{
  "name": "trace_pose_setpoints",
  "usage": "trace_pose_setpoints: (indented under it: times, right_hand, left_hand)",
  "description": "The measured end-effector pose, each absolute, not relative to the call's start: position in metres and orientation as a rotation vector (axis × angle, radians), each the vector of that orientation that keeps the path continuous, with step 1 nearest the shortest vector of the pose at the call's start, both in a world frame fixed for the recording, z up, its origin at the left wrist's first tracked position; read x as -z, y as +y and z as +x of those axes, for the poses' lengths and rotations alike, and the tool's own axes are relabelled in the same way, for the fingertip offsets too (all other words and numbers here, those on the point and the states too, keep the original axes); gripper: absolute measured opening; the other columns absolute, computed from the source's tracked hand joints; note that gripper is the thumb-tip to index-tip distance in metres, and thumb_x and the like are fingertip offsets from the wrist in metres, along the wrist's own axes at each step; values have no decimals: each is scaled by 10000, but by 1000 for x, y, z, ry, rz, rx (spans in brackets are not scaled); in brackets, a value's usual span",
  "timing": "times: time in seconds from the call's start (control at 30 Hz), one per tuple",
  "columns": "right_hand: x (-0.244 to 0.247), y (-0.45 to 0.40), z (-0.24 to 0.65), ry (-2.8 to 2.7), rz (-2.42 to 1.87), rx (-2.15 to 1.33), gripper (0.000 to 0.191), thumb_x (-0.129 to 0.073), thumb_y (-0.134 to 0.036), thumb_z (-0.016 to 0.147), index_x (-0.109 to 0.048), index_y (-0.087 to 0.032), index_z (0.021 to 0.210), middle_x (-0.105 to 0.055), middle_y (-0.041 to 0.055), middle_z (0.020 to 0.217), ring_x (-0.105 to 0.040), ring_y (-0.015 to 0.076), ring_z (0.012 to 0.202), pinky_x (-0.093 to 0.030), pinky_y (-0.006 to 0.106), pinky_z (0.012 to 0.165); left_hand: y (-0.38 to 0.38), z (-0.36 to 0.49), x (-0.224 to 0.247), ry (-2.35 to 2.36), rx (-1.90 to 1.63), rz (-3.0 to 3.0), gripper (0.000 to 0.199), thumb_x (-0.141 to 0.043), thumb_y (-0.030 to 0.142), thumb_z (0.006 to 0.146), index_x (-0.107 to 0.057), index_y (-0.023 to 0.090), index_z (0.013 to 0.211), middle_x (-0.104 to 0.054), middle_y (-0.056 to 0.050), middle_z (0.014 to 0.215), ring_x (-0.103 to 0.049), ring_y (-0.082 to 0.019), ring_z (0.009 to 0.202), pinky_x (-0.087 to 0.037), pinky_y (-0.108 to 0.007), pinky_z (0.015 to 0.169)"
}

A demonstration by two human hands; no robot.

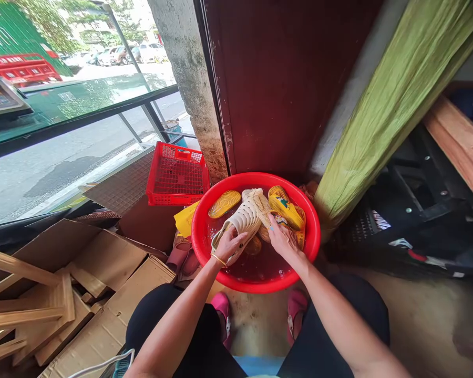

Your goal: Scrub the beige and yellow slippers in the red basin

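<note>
- Left hand (229, 242) grips the pale clog (242, 219) near its opening, thumb and fingers closed on the edge.
- Right hand (281, 240) lies against a beige ridged piece (261, 205) crossing the clog's far end, index finger extended along it; whether the hand is closed on it, I cannot tell, nor whether it is a brush or another shoe.
- Clog and ridged piece sit within the red basin (256, 288), above shallow, dark-looking water (256, 270).
- Judging by the water and the hands, the step in hand looks like scrubbing or rinsing the clog.
- What the next move calls for, I judge, is a firm left hold on wet, slippery material, with the right hand free to work over the slotted surface.
- Around the clog, yellow slippers (284, 206) lie at the basin's right, and a yellow sole (224, 203) faces up at its left.
- Outside, a red crate (177, 200) stands just beyond the basin's left rim, with opened cardboard (132, 289) nearer the person.
</note>
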State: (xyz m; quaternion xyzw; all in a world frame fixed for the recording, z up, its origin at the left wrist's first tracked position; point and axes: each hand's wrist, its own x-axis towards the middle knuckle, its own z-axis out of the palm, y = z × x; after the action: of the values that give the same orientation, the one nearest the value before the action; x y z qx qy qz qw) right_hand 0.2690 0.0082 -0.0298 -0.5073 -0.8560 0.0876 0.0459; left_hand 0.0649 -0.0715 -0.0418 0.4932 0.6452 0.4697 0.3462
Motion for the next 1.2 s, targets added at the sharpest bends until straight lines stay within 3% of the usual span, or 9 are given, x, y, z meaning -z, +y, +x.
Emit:
trace_pose_setpoints:
  times: [0.3,0.43,0.77,1.2]
  right_hand:
    - [26,8,270,-2594,-1530,-310,635,-383,-262,1046,-205,-201,1653,-687,161,1335,-702,263,1095,-540,337,880]
    - [25,6,271,-2598,-1503,-296,626,-375,-264,1053,-207,-199,1653,-679,166,1348,-698,261,1114,-535,341,911]
    - [24,7,271,-2610,-1508,-298,638,-396,-259,1049,-197,-225,1654,-685,152,1338,-708,258,1084,-542,338,878]
    - [29,10,271,-2647,-1575,-318,643,-360,-322,1048,-187,-231,1660,-711,155,1279,-722,288,1017,-551,371,838]
  left_hand:
    - [-80,62,47,2146,-480,1717,186,-614,354,900,-604,180,962,-706,-122,1014,-664,-272,957,-497,-370,833]
    - [-80,62,49,2177,-425,1867,186,-616,329,903,-605,173,1004,-696,-156,1111,-659,-299,1073,-488,-383,918]
    - [-82,63,45,2170,-336,1909,156,-592,318,921,-606,179,991,-688,-151,1132,-661,-297,1103,-497,-392,945]
    - [-81,61,50,2116,-348,1908,304,-637,314,893,-594,154,1148,-665,-177,1214,-632,-336,1164,-471,-416,978]
